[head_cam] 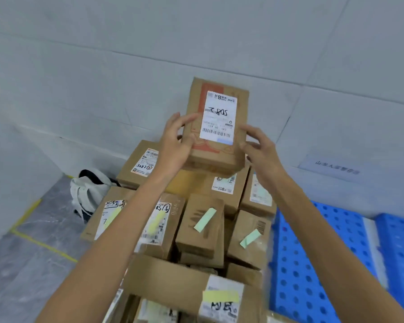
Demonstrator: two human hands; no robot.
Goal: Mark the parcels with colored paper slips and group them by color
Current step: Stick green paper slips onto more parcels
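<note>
Both hands hold one cardboard parcel up above the pile of parcels, in front of the pale wall. The left hand grips its left edge with the thumb on the front, and the right hand curls against its right edge. The parcel's white shipping label is upside down and carries a large printed "8", a barcode and black handwritten digits that look like "2805". A box at the back left bears a similar scrawl. On the pile, two green slips lie on small boxes to the right. Yellow slips lie on the boxes under the left forearm, and another lies on the nearest label above unreadable handwriting. A blue perforated pallet lies to the right, a white bag sits on the floor to the left, and a blurred wall sign is beyond.
</note>
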